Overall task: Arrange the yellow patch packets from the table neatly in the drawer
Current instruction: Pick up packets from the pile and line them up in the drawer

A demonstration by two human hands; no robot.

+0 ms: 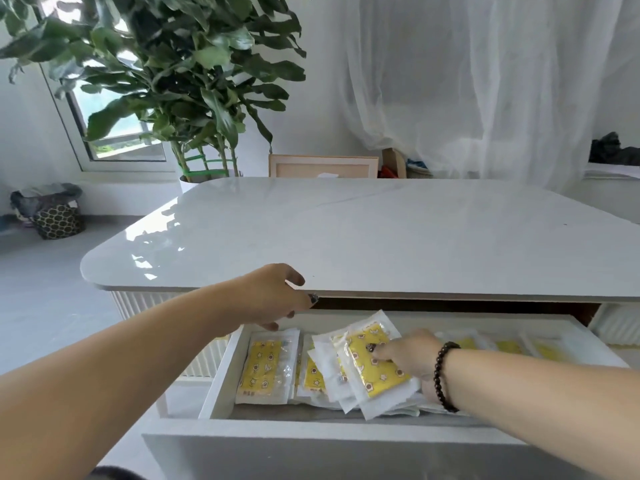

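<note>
Left hand [277, 296]: fingers loosely curled, holding nothing, above the drawer [221, 386] far-left corner. Left stack [265, 368] lies flat. Right hand [408, 358]: fingers grip the tilted packet bundle [374, 365] mid-drawer. Risk: the fanned bundle may slide apart on release, leaving packets skewed.

Glossy marble-look table [381, 237]; clear plastic packets [377, 362].
</note>
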